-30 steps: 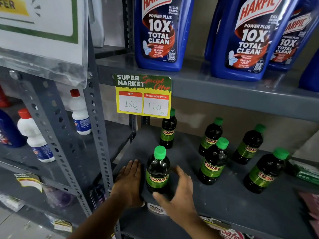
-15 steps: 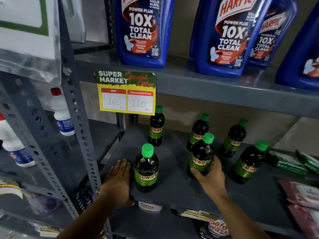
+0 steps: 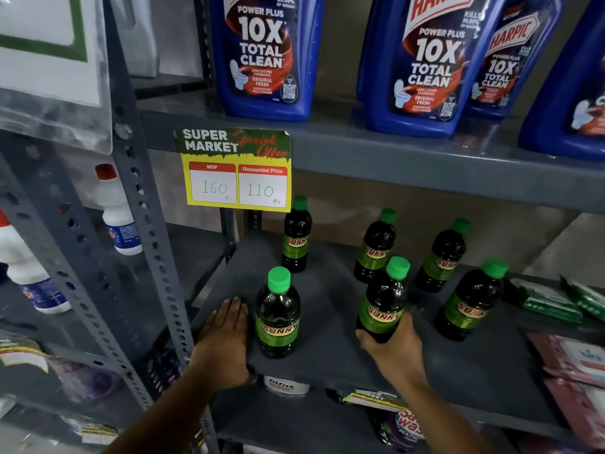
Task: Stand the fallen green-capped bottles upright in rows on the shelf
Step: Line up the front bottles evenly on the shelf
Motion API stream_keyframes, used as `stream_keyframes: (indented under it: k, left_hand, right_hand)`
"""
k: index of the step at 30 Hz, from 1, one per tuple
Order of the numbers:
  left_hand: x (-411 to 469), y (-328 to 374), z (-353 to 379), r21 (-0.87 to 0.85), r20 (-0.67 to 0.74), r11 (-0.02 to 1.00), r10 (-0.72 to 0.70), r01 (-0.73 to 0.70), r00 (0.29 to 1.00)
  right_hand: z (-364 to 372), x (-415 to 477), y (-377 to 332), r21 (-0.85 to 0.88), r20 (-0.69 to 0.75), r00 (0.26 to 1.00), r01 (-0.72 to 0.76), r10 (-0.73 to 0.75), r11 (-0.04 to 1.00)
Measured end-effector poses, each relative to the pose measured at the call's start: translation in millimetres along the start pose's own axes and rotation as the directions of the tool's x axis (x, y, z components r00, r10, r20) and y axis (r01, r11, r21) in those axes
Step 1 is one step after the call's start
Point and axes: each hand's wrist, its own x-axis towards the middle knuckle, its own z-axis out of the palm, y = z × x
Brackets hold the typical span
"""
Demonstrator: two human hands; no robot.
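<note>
Green-capped bottles: 6 dark bottles stand upright on the grey shelf (image 3: 327, 362); none lies fallen in view.
Held bottle (image 3: 383, 301): front row, middle; its base sits in the person's grip, with 2 more bottles at about 12 and 1 o'clock behind it.
Front-left bottle (image 3: 278, 314): stands free at 9 o'clock from the held one, well apart.
Front-right bottle (image 3: 469, 301): stands free at 3 o'clock, slightly tilted in this wide-angle view.
Right hand (image 3: 396, 350): fingers wrapped round the lower body of the held bottle.
Left hand (image 3: 226, 339): flat and relaxed on the shelf edge, just beside the front-left bottle, gripping nothing.
Handling: full plastic bottles, probably moderately heavy, stiff-walled and smooth; narrow bases make them prone to toppling.
Grip point: best taken low, around the label band, as here, so sliding does not tip them.
Step judged: aligning the front row.
Price tag (image 3: 237, 170): hangs at 11 o'clock above.
</note>
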Motion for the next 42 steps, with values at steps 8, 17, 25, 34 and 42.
stream_keyframes:
  k: [8, 17, 25, 34, 42]
  left_hand:
    - [0, -2, 4, -0.014, -0.028, 1.0, 0.015, -0.016, 0.999]
    - [1, -1, 3, -0.021, -0.017, 1.0, 0.011, -0.012, 1.0]
    - [0, -1, 4, -0.003, -0.005, 1.0, 0.002, -0.002, 1.0]
    - [0, -1, 4, -0.024, -0.022, 0.999, 0.023, -0.023, 0.999]
    - [0, -2, 3, -0.024, -0.032, 1.0, 0.02, -0.02, 0.999]
  right_hand:
    - [-7, -40, 5, -0.015, 0.012, 1.0, 0.001, -0.001, 1.0]
    - [-17, -51, 10, 0.208, -0.063, 0.986, 0.167, -0.157, 0.964]
    - [-87, 30, 15, 0.094, -0.551, 0.83, -0.044, 0.088, 0.995]
    - [-103, 61, 21, 0.043, -0.379, 0.905, -0.189, 0.191, 0.981]
    - [-107, 51, 37, -0.026, -0.261, 0.946, -0.204, 0.191, 0.979]
